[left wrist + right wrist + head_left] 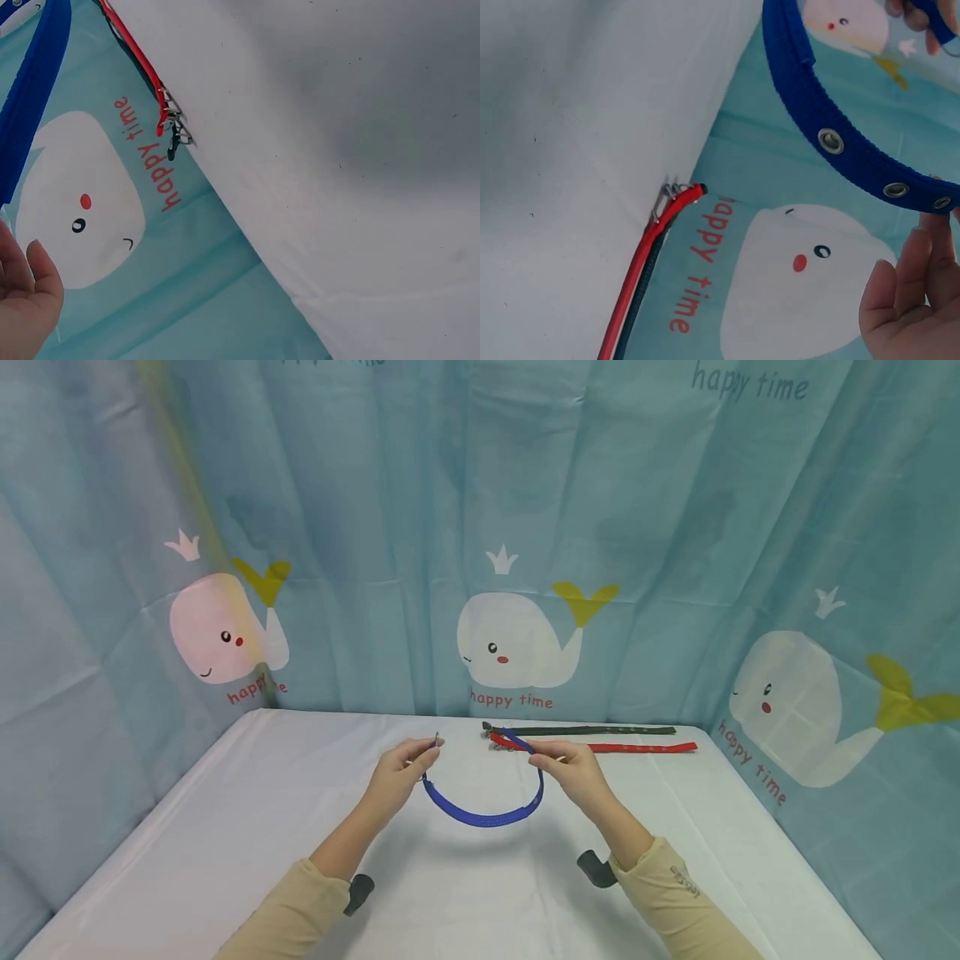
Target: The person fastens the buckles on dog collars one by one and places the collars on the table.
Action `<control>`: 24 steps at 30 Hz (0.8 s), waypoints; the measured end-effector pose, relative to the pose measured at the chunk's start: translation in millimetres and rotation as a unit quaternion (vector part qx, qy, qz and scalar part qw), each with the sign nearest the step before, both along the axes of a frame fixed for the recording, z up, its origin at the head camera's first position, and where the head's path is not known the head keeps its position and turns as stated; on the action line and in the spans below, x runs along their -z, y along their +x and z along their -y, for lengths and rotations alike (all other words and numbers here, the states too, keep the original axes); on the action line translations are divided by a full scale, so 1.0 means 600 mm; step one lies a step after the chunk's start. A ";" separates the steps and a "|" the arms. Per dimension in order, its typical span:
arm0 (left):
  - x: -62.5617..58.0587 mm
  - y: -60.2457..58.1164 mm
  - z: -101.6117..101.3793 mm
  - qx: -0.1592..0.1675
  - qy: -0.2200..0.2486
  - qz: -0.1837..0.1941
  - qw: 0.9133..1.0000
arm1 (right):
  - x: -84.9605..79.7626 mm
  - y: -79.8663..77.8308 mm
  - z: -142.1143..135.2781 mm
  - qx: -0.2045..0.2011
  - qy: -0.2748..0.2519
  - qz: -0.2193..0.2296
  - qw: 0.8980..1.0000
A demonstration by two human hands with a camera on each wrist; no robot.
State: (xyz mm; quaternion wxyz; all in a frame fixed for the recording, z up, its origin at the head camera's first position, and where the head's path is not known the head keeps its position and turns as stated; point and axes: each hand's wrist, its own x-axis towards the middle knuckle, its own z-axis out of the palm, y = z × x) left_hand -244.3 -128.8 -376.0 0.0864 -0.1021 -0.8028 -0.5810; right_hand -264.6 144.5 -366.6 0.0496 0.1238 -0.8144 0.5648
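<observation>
A blue collar (483,820) with metal-rimmed holes (830,141) hangs in a U-shaped curve above the white table, held at both sides. My left hand (397,770) pinches its buckle end, where a metal piece pokes up past the fingertips. On the other side, my right hand (576,770) pinches the strap by its holed part, and the loose tip sticks out toward the back. In the right wrist view, the strap (802,97) bends down to the right fingertips. The left wrist view shows the left hand (30,300) only partly, below the blue strap (34,97).
A red collar (645,748) and a dark collar (600,730) lie side by side along the back edge of the white table (262,827), metal buckles to the left. A blue curtain (375,610) with whale prints surrounds the table's back and sides.
</observation>
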 end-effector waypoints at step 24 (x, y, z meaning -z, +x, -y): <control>-0.010 0.009 -0.038 0.071 -0.065 -0.012 0.995 | 0.000 0.020 0.034 -0.080 0.082 -0.142 0.983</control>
